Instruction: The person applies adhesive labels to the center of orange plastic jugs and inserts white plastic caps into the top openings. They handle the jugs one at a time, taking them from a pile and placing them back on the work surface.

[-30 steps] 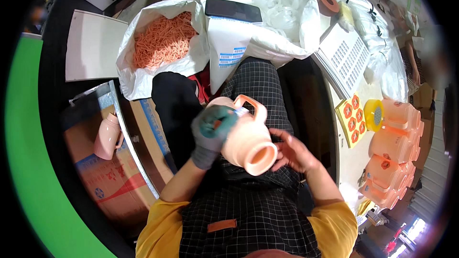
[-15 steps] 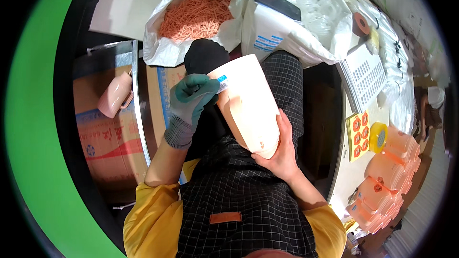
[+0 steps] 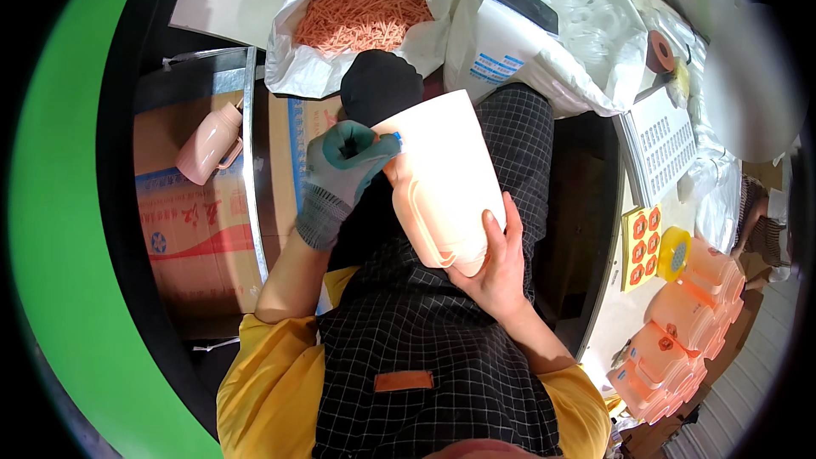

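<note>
A pale peach plastic jug casing [image 3: 442, 174] with a side handle lies tilted across my lap, its wide end away from me. My right hand [image 3: 497, 268], bare, supports its narrow lower end, fingers along the right side and thumb on the surface. My left hand [image 3: 344, 161], in a grey-green work glove, is curled at the upper left of the casing. Its fingertips press against a small blue-and-white sticker [image 3: 398, 138], mostly covered by the glove.
Ahead are a white sack [image 3: 280, 59] of peach strips and a bag [image 3: 620, 68] of clear rings with a phone [image 3: 517, 0]. A pink jug [image 3: 208, 146] lies left. At right are a sticker sheet [image 3: 639, 246], yellow tape [image 3: 674, 253] and several peach casings [image 3: 680, 319].
The casing has turned slightly, bringing its handle more into view. My gloved fingers now cover most of the sticker, which showed more of its white part before. A pale blurred shape has appeared at upper right.
</note>
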`<state>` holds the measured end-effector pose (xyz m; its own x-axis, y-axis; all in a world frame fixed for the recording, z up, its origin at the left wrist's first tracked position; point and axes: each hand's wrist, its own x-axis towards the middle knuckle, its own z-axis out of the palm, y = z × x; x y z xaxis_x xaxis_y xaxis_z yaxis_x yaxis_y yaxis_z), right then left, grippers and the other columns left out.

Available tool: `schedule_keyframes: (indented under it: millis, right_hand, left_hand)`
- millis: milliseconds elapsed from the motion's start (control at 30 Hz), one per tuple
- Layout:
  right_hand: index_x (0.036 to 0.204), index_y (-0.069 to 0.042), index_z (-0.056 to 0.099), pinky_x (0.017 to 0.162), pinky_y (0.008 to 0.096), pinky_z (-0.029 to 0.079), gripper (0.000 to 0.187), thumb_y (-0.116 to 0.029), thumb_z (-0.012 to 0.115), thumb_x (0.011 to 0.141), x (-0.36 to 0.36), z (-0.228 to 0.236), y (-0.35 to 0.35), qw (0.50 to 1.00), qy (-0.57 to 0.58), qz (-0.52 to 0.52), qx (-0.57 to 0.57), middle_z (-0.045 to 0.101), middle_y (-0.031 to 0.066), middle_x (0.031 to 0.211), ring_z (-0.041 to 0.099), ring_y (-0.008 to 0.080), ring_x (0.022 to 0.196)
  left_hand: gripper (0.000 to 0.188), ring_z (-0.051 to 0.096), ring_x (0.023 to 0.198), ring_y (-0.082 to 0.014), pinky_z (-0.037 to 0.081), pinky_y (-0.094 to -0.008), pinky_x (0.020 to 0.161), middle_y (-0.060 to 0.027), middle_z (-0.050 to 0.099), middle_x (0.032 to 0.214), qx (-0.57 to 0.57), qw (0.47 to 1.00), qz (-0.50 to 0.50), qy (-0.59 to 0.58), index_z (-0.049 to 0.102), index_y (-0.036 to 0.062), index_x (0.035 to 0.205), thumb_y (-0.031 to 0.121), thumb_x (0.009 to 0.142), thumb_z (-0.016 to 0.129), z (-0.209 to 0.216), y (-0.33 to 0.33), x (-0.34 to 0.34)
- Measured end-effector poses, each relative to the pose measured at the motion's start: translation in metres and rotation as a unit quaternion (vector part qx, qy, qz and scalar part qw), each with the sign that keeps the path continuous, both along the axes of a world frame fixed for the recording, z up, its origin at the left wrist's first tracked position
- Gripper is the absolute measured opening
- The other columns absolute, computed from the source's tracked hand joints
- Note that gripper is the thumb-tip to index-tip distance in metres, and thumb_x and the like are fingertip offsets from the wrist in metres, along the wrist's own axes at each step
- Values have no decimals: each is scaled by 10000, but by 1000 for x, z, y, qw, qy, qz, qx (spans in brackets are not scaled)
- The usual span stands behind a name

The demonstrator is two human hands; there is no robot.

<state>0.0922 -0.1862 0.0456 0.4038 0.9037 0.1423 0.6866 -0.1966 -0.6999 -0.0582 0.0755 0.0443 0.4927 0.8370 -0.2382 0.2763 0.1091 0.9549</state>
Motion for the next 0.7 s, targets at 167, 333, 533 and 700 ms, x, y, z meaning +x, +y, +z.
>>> schedule_keyframes:
  millis: [167,333,533,700]
  right_hand:
    - [1632,-131,338,1139,554,467,1157,-216,958,659,41,23,-12,990,140,-5,-8,227,290,1654,363,477,1506]
    - [1586,-59,449,1190,483,396,863,-353,821,865,106,70,19,947,269,26,173,363,233,1615,412,353,1498]
    - [1341,-38,666,1032,440,538,567,-436,724,941,111,34,74,983,125,-128,-31,674,167,1339,697,336,1175]
    - [1268,-91,720,997,458,548,452,-391,741,930,98,-9,108,982,70,-152,86,723,160,1214,691,365,1141]
  left_hand:
    - [456,624,1165,-185,517,-309,971,-137,635,1306,182,983,-18,-32,585,-15,1356,14,939,766,-15,-4,0]
    - [655,524,1397,-244,417,-361,1163,-178,446,1628,121,987,-88,-56,302,-44,1621,97,1060,610,-13,-47,11]
    - [305,696,1081,-372,545,-411,922,-225,733,1098,249,920,-286,99,715,-1,1251,126,976,673,3,-58,-2]
    - [651,340,1476,-539,351,-650,1156,-266,378,1616,538,773,-323,89,587,75,1438,422,907,732,9,-97,61]
